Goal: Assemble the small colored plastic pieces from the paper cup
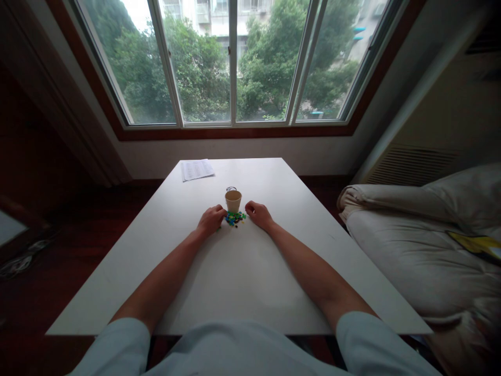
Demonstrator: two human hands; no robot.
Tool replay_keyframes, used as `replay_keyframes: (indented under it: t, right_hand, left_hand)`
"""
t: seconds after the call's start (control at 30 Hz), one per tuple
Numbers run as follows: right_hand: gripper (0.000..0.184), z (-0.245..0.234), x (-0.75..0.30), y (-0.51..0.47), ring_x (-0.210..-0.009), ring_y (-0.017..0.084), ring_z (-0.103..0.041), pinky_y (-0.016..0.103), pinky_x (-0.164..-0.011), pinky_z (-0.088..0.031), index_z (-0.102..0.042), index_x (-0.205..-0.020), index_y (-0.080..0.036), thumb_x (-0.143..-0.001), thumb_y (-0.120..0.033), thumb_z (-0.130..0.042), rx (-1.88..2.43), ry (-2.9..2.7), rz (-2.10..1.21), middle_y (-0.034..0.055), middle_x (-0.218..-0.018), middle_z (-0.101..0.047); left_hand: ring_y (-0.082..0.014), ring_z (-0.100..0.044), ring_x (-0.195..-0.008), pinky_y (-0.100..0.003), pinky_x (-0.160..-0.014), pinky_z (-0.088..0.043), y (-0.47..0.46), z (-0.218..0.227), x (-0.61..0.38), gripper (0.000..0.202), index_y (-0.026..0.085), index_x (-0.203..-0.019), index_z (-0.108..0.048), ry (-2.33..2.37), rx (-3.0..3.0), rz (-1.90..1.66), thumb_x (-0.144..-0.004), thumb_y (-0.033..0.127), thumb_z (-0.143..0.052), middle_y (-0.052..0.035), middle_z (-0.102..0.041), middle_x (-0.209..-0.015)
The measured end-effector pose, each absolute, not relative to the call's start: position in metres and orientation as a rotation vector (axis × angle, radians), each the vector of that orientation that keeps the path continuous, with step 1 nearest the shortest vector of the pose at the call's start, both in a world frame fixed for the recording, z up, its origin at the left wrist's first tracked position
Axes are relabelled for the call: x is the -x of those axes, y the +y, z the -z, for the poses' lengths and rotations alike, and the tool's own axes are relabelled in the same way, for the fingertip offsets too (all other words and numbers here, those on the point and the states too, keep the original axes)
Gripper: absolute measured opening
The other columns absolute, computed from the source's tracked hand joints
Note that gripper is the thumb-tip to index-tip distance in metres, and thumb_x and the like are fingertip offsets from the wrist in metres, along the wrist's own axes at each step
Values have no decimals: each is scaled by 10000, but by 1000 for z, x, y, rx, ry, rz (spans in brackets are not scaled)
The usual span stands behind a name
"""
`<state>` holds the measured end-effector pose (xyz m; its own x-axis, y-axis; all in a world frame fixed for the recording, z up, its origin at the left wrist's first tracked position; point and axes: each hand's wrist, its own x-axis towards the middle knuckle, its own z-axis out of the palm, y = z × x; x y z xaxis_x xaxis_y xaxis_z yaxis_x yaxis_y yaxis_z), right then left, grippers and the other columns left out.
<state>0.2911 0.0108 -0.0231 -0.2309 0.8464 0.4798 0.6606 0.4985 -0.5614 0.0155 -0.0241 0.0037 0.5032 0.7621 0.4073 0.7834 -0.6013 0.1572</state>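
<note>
A brown paper cup [234, 202] stands upright on the white table, its mouth facing up; its inside looks plain from here. Right in front of the cup lies a small heap of tiny coloured pieces [235, 218], green, blue, yellow and dark, too small to name. My left hand [212, 218] rests at the heap's left edge with its fingers bent together beside the blue pieces. On the other side, my right hand [258, 214] is curled just right of the heap, thumb and fingertips close together. Whatever either hand may hold is hidden.
The white table [250, 282] reaches toward a wall under a window. Printed sheets of paper [197, 169] lie at its far left corner. A thin dark loop [231, 188] sits behind the cup. To the right is a pale cushioned sofa [391, 256].
</note>
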Motion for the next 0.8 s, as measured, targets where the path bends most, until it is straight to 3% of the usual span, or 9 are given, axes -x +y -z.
replay_keyframes:
  t: [0.8]
  right_hand:
    - [110,23,-291,10,-658,136,-540,248,-668,-403,-691,-891,-219,-883,-225,-581,1223,-1988,-299,-8,-749,-674]
  left_hand:
    - [-188,-588,-882,-329,-857,-485,-25,-1,-19,295,246,-984,-765,-1548,2743,901,-911,128,-505,-47,-656,-1094]
